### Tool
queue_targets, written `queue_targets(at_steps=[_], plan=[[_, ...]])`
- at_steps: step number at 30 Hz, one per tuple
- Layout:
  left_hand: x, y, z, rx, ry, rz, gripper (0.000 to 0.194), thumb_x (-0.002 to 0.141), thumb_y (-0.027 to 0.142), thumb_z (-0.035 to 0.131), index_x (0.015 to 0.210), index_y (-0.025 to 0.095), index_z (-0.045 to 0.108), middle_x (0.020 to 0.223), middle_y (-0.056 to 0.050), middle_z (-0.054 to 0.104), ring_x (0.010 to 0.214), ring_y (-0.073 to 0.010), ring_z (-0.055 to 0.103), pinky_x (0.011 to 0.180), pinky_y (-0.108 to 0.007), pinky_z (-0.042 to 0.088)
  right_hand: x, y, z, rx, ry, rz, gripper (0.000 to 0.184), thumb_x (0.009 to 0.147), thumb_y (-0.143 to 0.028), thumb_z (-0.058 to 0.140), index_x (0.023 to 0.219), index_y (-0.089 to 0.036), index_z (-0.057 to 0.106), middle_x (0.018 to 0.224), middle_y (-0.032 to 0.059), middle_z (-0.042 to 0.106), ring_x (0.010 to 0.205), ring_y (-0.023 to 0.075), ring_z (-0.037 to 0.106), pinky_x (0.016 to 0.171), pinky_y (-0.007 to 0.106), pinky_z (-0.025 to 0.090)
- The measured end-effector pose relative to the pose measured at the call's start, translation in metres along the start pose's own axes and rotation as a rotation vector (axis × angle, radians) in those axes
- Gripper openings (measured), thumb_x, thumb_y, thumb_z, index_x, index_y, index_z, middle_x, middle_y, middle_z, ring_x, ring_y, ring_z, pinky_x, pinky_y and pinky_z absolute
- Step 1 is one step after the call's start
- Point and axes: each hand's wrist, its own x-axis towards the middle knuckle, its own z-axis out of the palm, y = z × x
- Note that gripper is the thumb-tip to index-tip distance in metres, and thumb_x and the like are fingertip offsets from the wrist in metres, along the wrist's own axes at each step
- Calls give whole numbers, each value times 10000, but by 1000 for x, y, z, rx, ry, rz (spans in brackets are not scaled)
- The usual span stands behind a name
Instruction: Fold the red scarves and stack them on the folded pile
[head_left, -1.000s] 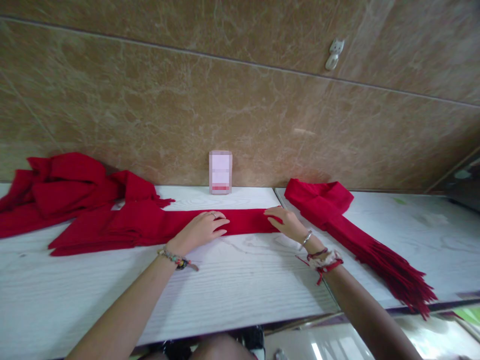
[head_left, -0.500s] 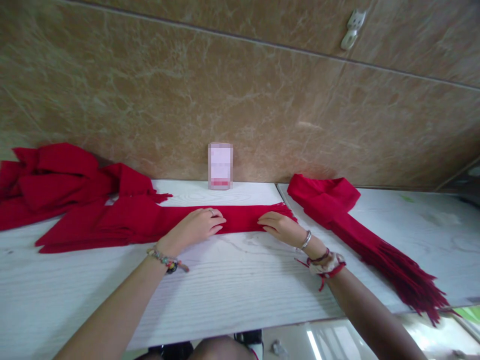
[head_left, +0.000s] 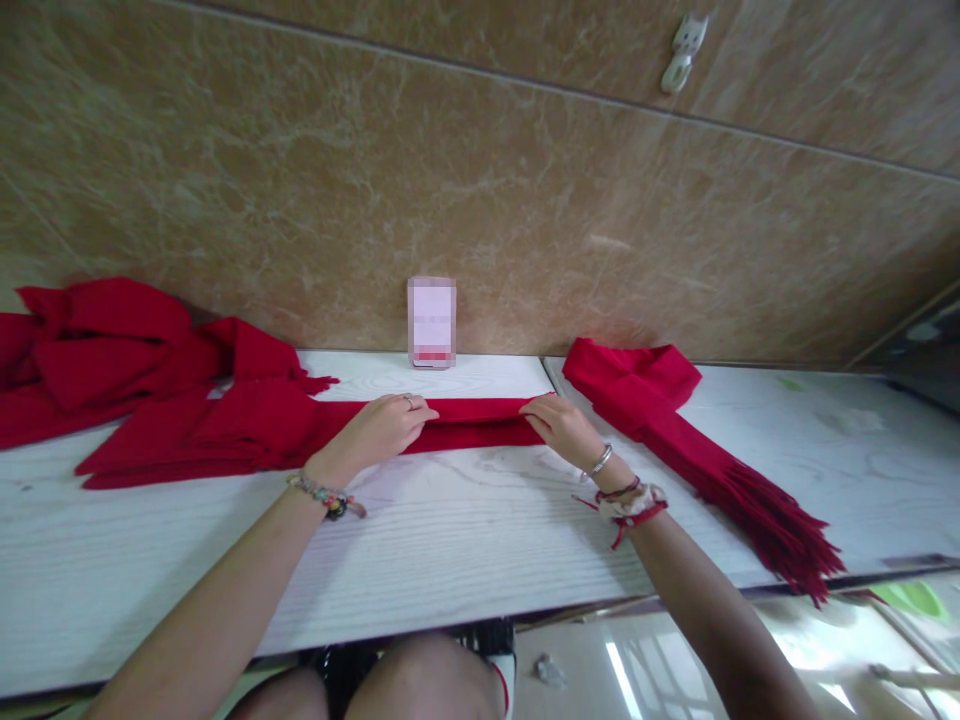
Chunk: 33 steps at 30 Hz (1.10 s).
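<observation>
A long red scarf [head_left: 480, 432] lies in a flat strip across the white table, running left into a thicker folded part. My left hand [head_left: 386, 428] pinches the strip's upper layer near its middle, fingers pressed together. Farther right, my right hand [head_left: 561, 425] pinches the same layer close to the fringed end, mostly covering the fringe. Between the two hands the layer is slightly raised, with a dark crease beneath it. A second red scarf [head_left: 660, 410] lies looped at the right, its fringe hanging at the table's front edge.
More red cloth is heaped [head_left: 112, 340] at the left against the brown marbled wall [head_left: 300, 180]. A phone [head_left: 432, 320] with a blurred screen leans on the wall behind the strip. The white table [head_left: 450, 540] ends just before my knees.
Both hands have gone from lying on the strip to pinching its upper layer, which now lifts between them. The fringe at the right end is now mostly hidden. The view has shifted slightly.
</observation>
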Motion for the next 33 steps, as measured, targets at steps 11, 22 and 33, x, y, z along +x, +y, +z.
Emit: queue_targets(at_steps=[11, 22, 33], plan=[[-3, 6, 0, -103, -156, -46, 308, 812, 138, 425, 1042, 193, 623, 999, -49, 621, 885, -169, 582, 814, -281, 445, -3, 4, -1, 59, -232, -145, 220, 783, -92, 480, 835, -178, 675, 866, 69, 669, 818, 167, 601, 760, 308, 487], [-4, 13, 15, -269, -345, -86, 516, 853, 500, 415, 1334, 352, 304, 1464, -59, 177, 1323, -311, 137, 1007, -549, 160, -3, -17, 10, -42, -172, -151, 412, 806, -204, 508, 1216, -158, 503, 1211, 137, 545, 1123, 229, 488, 933, 424, 407], [-6, 13, 15, -173, -295, -210, 460, 902, 430, 354, 1346, 329, 291, 1450, -78, 220, 1321, -312, 136, 984, -602, 135, -5, 4, 11, -195, -219, -195, 347, 808, -22, 397, 1036, -138, 631, 1085, 115, 637, 1021, 187, 580, 887, 337, 468]])
